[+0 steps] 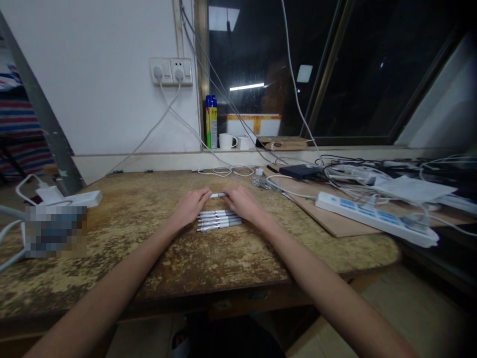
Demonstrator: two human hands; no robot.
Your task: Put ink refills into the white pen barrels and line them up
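Observation:
A white pen (pixel 218 195) is held level between my two hands, just beyond a row of pens. The fingers of my left hand (pixel 193 205) are closed on its left end, and my right hand (pixel 241 201) grips its right end. Nearer to me, several white and grey pens (pixel 219 220) lie side by side on the worn wooden table (pixel 208 263). The hands partly cover both ends of the held pen and some ends of the row.
On the right are a white power strip (pixel 376 219), a brown board (pixel 335 223) and tangled cables. Another power strip (pixel 84 200) lies at the left. A spray can (pixel 211 122) and a white mug (pixel 225 141) stand on the window ledge.

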